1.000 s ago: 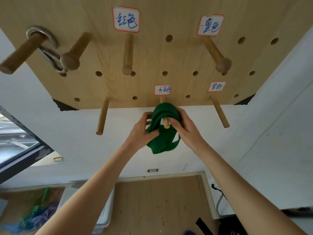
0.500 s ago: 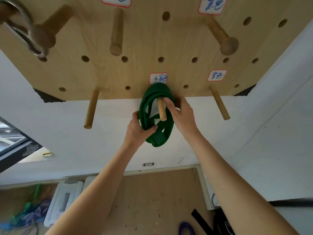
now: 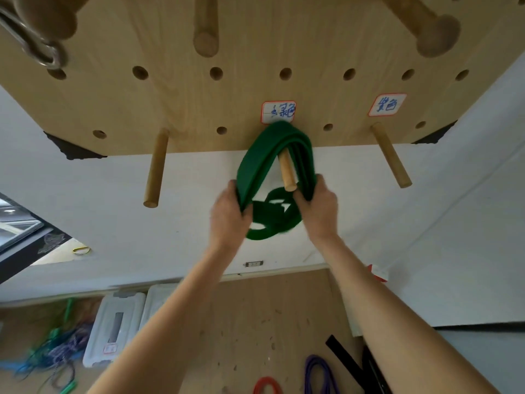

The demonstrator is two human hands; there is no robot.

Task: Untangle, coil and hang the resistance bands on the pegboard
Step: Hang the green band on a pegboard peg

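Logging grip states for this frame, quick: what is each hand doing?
Left hand: grips the left side of the green band looped over the peg.
Right hand: grips the band's right side.

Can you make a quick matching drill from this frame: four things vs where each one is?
Things:
1. green band
2. purple band
3. metal carabiner
4. red band

Places:
A. top left of the pegboard, on a thick peg
B. looped over the middle lower peg, gripped by the left hand and right hand
C. on the floor at the bottom edge, left of the purple one
D. on the floor, between the red band and the black band

Pairs: 1-B, 2-D, 3-A, 4-C
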